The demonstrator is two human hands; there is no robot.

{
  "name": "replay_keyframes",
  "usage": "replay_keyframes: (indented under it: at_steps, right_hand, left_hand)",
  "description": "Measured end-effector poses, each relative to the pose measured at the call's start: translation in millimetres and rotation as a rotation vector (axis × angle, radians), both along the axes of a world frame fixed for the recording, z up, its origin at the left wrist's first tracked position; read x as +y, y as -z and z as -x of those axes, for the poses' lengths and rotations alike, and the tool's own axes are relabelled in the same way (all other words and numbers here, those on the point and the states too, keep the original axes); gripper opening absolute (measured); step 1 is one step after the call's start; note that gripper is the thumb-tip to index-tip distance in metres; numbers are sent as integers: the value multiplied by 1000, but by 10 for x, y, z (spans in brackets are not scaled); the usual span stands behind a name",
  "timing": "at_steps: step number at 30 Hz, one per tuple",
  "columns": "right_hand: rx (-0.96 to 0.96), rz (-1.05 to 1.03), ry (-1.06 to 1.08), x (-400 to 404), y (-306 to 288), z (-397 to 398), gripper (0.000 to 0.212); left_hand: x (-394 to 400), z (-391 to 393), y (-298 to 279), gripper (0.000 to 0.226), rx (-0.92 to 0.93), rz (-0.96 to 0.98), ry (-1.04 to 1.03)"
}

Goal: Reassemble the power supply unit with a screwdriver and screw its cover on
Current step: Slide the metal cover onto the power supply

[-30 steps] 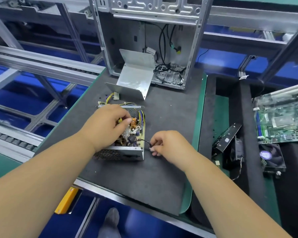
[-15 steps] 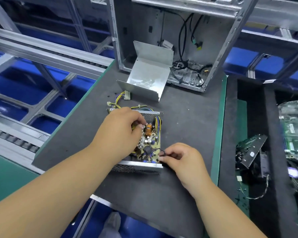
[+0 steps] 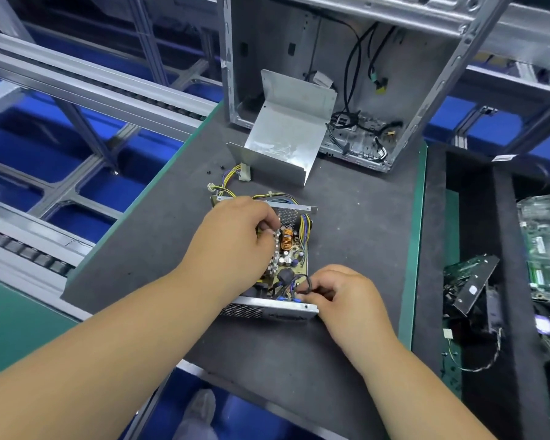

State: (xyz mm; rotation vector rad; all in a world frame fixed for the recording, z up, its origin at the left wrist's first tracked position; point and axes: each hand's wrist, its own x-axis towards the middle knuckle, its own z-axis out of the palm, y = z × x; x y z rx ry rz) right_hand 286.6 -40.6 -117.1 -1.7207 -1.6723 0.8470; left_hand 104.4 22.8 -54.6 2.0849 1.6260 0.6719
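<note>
The open power supply unit (image 3: pixel 294 308) lies on the dark mat, its circuit board (image 3: pixel 294 254) with an orange coil showing. My left hand (image 3: pixel 232 239) reaches into the case, fingers curled around the metal heatsink on the board. At the near right corner my right hand (image 3: pixel 343 290) pinches a black wire (image 3: pixel 300 277) that loops off the board. The bent silver cover (image 3: pixel 286 134) stands apart behind the unit. Yellow and black cables (image 3: pixel 232 176) trail from the far side. No screwdriver is in view.
An empty computer case (image 3: pixel 426 74) with loose cables stands at the back of the mat (image 3: pixel 362 233). Right of the mat, a tray holds a green motherboard (image 3: pixel 546 242), a bracketed card (image 3: pixel 470 281) and a fan. A conveyor rail runs on the left.
My right hand moved left to the unit's near corner and now pinches the black wire there. The camera has shifted closer. My left hand stays in the case.
</note>
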Motion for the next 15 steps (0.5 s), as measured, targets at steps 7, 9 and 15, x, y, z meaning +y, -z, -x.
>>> replay_keyframes:
  at_steps: [7,9,15]
  right_hand:
    - [-220,-39,-87,-3,-93,20,10]
    - [-266,-37,-109,1,-113,22,7]
    - [-243,2,-123,53,-107,16,13]
  left_hand:
    - [-11,-1,-17,24,-14,20,-8]
    - [-19,4,-21,24,-19,27,-10]
    - [-13,-6,-32,26,-26,43,-21]
